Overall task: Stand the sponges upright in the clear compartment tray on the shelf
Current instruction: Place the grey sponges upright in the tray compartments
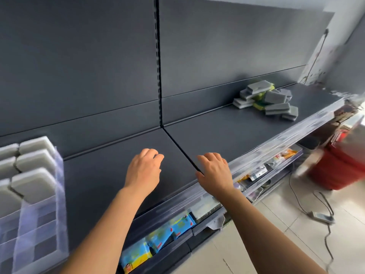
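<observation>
- The left hand [143, 169] is held over the dark shelf [227, 135], palm down, its fingers loosely curled and holding nothing; I cannot tell whether the fingertips touch the surface
- The right hand [214, 171] is just beside it, over the seam between two shelf boards and near the front edge, its fingers also loosely bent and gripping nothing
- The two hands are apart from each other, both bare forearms reaching in from the lower edge of the view
- The clear compartment tray [39, 234] sits on the shelf at the far left, well apart from both hands
- Pale grey sponges [33, 184] stand upright in the tray's rear compartments, packed side by side; the dark shelf shows through the see-through front compartments
- A loose pile of sponges [268, 99], grey with white and yellow-green layers, lies in a heap at the right end of the shelf near the back panel [217, 56], far from the tray
- A clear plastic strip [276, 139] runs along the front edge of the shelf
- On the shelf below, blue packets [167, 232] lie in a row, with other small packs further right
- A red bin [345, 167] stands on the tiled floor at the right, blurred, and a black cable [322, 216] trails across the tiles near it
</observation>
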